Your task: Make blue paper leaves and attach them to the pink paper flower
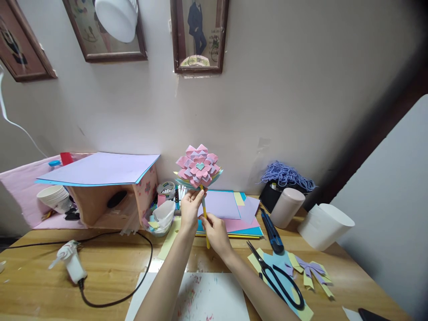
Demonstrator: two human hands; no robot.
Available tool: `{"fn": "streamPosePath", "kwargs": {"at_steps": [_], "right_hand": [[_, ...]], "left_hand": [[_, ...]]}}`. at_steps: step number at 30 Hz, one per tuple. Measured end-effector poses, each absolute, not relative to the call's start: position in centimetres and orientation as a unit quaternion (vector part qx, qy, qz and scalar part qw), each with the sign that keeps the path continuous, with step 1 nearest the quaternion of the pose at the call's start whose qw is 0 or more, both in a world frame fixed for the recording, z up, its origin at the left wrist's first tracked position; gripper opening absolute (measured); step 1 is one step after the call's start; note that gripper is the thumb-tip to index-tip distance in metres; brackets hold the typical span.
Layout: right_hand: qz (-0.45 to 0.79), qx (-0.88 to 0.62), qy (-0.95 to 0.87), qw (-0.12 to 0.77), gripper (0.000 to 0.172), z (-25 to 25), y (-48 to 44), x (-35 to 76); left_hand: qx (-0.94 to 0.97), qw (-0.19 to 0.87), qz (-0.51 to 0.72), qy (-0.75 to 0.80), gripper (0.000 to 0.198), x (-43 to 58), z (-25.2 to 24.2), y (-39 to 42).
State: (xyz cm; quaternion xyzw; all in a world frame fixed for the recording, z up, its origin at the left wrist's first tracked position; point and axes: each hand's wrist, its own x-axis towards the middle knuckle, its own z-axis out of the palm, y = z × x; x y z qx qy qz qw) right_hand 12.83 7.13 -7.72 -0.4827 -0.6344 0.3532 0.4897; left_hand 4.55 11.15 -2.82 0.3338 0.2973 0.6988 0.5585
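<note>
- I view the paper flower upright, bloom just above the left hand.
- Flower's stem: pinched high by left hand, lower by right hand.
- Scissors: right of flower.

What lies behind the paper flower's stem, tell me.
Behind the stem lies a stack of coloured paper, with purple, pink and blue showing. The left hand and right hand cover part of it; whatever they hide cannot be seen.

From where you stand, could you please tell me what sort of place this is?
Probably a paper-craft workspace, judging by the folded paper flower being held up, the black-handled scissors and the stacked coloured sheets.
</note>
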Motion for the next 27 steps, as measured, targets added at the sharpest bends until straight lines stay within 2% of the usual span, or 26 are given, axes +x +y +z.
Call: {"fn": "streamPosePath", "kwargs": {"at_steps": [21, 27], "right_hand": [[0.358, -0.463, -0.641, 0.498, 0.029, -7.2, 6.7, 12.8], [0.356, -0.444, -0.623, 0.538, 0.025, -6.6, 6.6, 13.3]], "left_hand": [[0.338, 0.541, 0.703, 0.313, 0.024, 4.0, -2.9, 11.8], [0.288, 0.578, 0.695, 0.315, 0.019, 3.5, -3.6, 12.7]]}}
